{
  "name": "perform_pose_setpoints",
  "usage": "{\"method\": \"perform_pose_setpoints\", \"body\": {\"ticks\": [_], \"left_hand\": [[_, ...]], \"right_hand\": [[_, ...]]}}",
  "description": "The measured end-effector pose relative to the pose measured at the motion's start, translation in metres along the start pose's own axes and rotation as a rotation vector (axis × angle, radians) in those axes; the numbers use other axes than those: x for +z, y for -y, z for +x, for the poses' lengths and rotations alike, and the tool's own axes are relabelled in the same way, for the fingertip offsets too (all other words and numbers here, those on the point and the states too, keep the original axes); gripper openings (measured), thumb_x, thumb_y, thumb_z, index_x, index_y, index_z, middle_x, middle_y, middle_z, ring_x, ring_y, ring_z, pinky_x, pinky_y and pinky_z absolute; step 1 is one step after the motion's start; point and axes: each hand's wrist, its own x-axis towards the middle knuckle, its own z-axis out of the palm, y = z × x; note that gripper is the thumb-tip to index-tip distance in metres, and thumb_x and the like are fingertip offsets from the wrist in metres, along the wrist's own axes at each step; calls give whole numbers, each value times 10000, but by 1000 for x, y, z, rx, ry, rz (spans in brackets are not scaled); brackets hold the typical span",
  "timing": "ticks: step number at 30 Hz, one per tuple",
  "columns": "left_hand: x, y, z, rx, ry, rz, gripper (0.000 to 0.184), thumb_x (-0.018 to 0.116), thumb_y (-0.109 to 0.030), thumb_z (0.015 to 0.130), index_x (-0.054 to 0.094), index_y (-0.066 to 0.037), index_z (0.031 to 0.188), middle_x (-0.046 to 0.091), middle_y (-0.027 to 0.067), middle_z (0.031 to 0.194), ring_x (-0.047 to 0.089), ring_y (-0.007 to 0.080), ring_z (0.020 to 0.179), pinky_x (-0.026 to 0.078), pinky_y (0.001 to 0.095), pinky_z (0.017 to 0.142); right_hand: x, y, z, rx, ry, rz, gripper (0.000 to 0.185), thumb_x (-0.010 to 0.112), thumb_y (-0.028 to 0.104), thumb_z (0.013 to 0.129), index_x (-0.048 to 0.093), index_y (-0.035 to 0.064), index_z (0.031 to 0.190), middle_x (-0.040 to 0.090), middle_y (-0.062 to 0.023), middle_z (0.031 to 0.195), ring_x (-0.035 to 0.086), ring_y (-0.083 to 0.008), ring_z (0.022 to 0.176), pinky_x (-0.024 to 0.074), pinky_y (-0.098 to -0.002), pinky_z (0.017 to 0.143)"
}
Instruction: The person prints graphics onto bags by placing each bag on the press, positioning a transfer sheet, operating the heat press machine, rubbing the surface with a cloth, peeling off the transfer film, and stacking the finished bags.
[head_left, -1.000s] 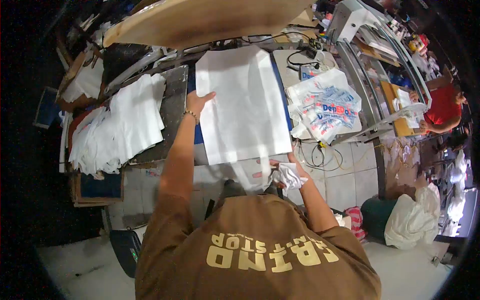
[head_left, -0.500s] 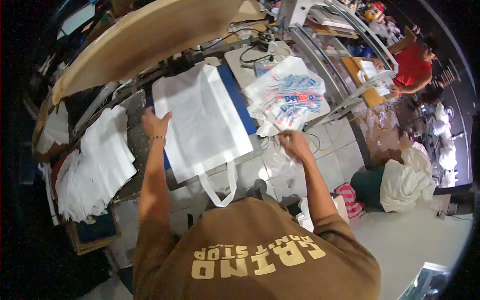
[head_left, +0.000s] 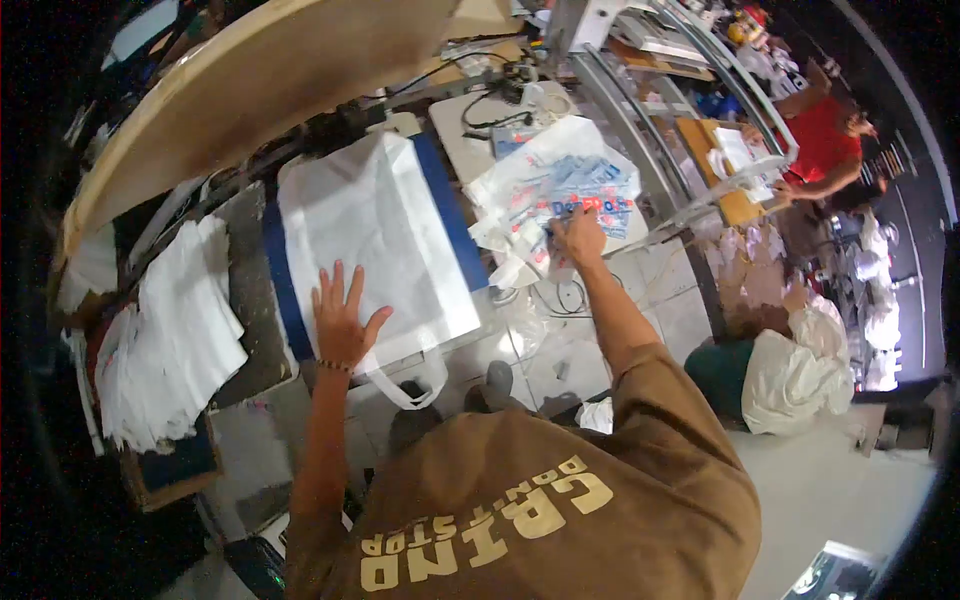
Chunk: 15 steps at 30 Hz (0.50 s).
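Observation:
A white tote bag [head_left: 375, 235] with a loop handle lies flat on a dark blue board [head_left: 445, 205]. My left hand [head_left: 343, 318] rests palm down on the bag's lower left part, fingers spread. To the right, a pile of clear sheets printed in blue and red [head_left: 590, 180] lies on white paper. My right hand [head_left: 580, 240] is at the pile's near edge with its fingers bent together against the sheets. Whatever is between those fingertips is hidden.
A large curved tan board [head_left: 250, 110] overhangs the back of the bench. White fabric pieces [head_left: 180, 330] are stacked at left. A metal frame [head_left: 690, 200] stands at right, with a person in red [head_left: 825, 145] beyond it. Cables [head_left: 495, 110] lie behind the sheets.
My left hand has moved from the bag's left edge onto its lower part and spread out flat. My right hand has moved up and forward onto the printed sheets. The view has shifted slightly.

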Motion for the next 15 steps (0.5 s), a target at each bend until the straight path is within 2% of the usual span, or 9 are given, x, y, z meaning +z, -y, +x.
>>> {"method": "perform_pose_setpoints", "body": {"ticks": [4,7,11,13,15], "left_hand": [[-9,10,6,33,41,-37,824,718,-585,839,510,-113,1482,356,243,1587,311,501,1454,277,658,1136],[-10,9,5,1,41,-50,809,711,-583,850,509,-120,1483,358,241,1586,287,496,1466,257,659,1146],[-8,7,4,-8,-4,-78,788,704,-578,864,517,-116,1475,363,247,1580,281,505,1465,244,680,1138],[-9,1,6,-3,-9,-102,787,706,-575,865,523,-102,1467,367,249,1578,277,510,1465,237,694,1133],[-16,-1,9,-35,22,-9,789,726,-549,862,525,-61,1448,441,254,1524,360,484,1427,295,628,1138]], "right_hand": [[8,-8,3,-147,-40,1,423,639,395,889,659,13,1070,619,-244,1157,672,-432,941,547,-527,778],[9,-14,5,-182,-19,-18,367,623,354,904,685,13,1025,649,-242,1114,672,-425,942,543,-518,774],[2,-19,10,-82,-65,34,339,647,343,894,719,21,972,691,-229,1025,680,-414,925,538,-510,775],[-13,-21,5,-87,-191,115,322,671,353,882,742,50,970,709,-199,988,688,-401,897,537,-501,775],[-33,-14,-3,-134,-340,150,283,691,340,877,744,71,950,712,-170,926,690,-382,862,531,-486,753]]}}
